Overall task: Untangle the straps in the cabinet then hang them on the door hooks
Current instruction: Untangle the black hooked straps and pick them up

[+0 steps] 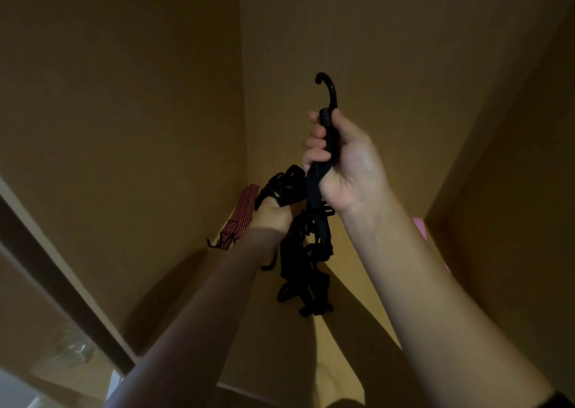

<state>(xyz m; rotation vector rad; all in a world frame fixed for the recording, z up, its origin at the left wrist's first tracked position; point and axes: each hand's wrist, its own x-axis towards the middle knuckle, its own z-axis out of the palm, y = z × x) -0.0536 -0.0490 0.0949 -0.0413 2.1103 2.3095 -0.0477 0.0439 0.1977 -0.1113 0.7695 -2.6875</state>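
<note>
A tangled bundle of black straps hangs in the air inside the dim wooden cabinet. My right hand grips one black strap just below its curved hook, which points up past my fingers. My left hand, lower and to the left, holds another part of the black tangle; most of this hand is hidden by the straps. A red-and-white striped strap with a small dark hook at its end leans in the cabinet's back left corner, untouched.
Cabinet walls close in on the left, back and right. The cabinet floor lies below the hanging bundle. A pink object peeks out behind my right forearm. A dark door frame edge runs diagonally at the lower left.
</note>
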